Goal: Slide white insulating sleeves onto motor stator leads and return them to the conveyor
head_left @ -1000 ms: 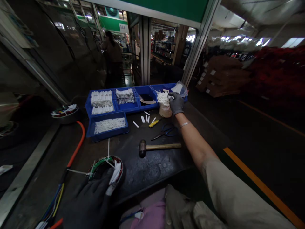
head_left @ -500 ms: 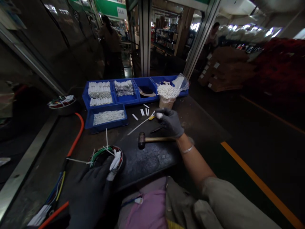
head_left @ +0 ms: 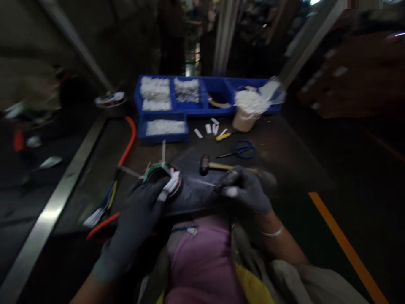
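Observation:
My gloved left hand [head_left: 136,215] grips the near-left side of a ring-shaped motor stator [head_left: 177,188], its fingers reaching over the rim. White cable ties stick up and out from the stator's green and red windings, and white sleeving lies across its right side. A loose white cable tie [head_left: 202,182] is pinched in my gloved right hand [head_left: 248,190], its tip pointing left towards the stator. Just beyond that hand lies a mallet [head_left: 205,165] with a wooden handle. Motion blurs the fingertips.
Blue-handled scissors [head_left: 243,149], a yellow tool [head_left: 223,137] and white strips lie farther back. Blue bins [head_left: 202,112] hold white tubes, with a blue tray [head_left: 186,134] and a filled cup [head_left: 245,121] before them. An orange cable [head_left: 131,131] and another stator [head_left: 110,103] are left.
My right hand has drawn back towards me with the cable tie, uncovering the scissors. My left hand stays on the stator. The head view has shifted left and down.

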Demonstrator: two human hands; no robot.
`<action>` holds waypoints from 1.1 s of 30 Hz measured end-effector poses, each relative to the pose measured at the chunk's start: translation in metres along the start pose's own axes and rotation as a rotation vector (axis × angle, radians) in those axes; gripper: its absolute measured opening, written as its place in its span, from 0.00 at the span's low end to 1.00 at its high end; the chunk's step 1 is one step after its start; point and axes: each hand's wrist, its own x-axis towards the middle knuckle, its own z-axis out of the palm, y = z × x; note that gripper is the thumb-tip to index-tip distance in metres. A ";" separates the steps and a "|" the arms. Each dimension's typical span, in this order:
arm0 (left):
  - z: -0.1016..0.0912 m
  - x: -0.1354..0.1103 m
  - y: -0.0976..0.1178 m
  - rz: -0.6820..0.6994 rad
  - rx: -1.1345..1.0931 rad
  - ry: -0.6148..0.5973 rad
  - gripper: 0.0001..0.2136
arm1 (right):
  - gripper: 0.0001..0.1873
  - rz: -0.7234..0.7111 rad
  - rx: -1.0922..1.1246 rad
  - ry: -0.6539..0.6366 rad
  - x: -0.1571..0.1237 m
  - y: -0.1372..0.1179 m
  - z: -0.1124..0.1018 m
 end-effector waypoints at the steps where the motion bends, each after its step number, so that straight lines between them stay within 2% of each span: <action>1: -0.003 0.000 0.005 -0.017 -0.031 -0.031 0.21 | 0.15 0.022 0.007 -0.023 -0.008 0.002 0.001; 7: -0.008 0.006 0.016 -0.133 -0.096 -0.087 0.18 | 0.11 0.107 -0.006 -0.297 -0.040 0.033 0.004; 9: -0.008 0.005 0.017 -0.148 -0.115 -0.083 0.18 | 0.11 0.112 -0.014 -0.346 -0.047 0.041 0.008; 14: -0.005 0.004 0.016 -0.154 -0.139 -0.059 0.17 | 0.13 0.130 -0.076 -0.334 -0.050 0.043 0.015; 21: -0.008 0.005 0.018 -0.151 -0.106 -0.094 0.18 | 0.16 0.197 -0.122 -0.329 -0.037 0.043 0.016; 23: -0.010 0.005 0.020 -0.136 -0.080 -0.112 0.18 | 0.16 0.185 -0.119 -0.341 -0.029 0.039 0.016; 28: -0.011 0.005 0.022 -0.100 -0.029 -0.132 0.20 | 0.14 0.131 -0.194 -0.460 -0.017 0.021 0.011; 33: -0.009 0.005 0.022 -0.096 -0.031 -0.121 0.19 | 0.10 0.092 -0.214 -0.422 -0.025 0.021 0.006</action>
